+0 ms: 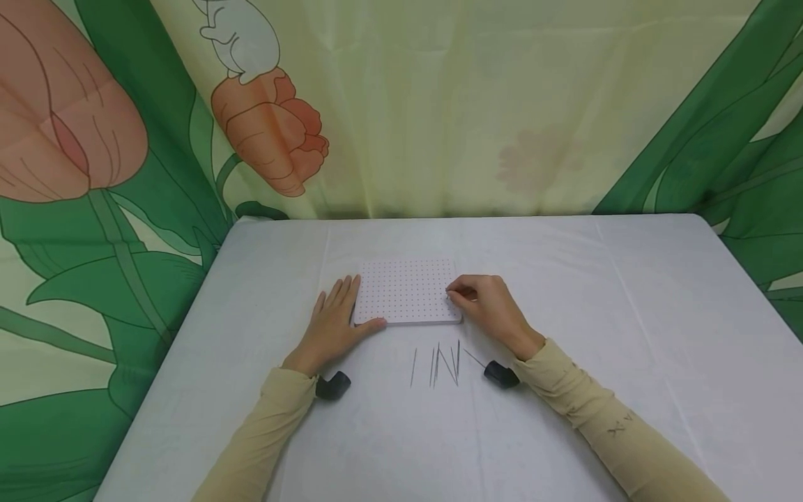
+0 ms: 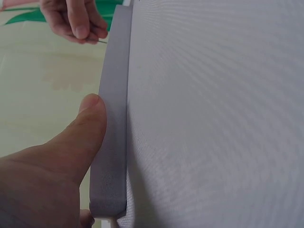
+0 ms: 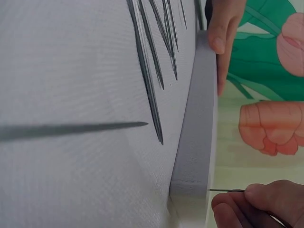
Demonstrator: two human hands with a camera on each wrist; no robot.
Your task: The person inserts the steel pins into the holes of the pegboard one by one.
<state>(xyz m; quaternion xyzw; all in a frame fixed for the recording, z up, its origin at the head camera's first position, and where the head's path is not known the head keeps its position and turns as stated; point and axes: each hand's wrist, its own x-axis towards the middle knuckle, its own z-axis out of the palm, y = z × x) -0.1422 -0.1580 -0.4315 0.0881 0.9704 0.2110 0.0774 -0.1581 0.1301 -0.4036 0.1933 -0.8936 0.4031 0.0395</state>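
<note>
A white board point(image 1: 408, 289) dotted with rows of small holes lies flat on the table. My left hand point(image 1: 335, 329) rests at its left side, fingers straight along the edge and thumb over the front left corner. With thumb and fingertips, my right hand point(image 1: 492, 307) pinches a thin dark needle point(image 3: 225, 190) above the board's right side. In the right wrist view this needle stands upright to the board, its lower end right at the top surface. The left wrist view also shows the board's front side point(image 2: 111, 123) under the left thumb.
Several thin needles point(image 1: 446, 362) lie spread on the white tablecloth point(image 1: 389, 446) in front of the board. One slants close to the black wrist camera point(image 1: 501, 374) on the right arm. Behind the table hangs a printed curtain point(image 1: 439, 104).
</note>
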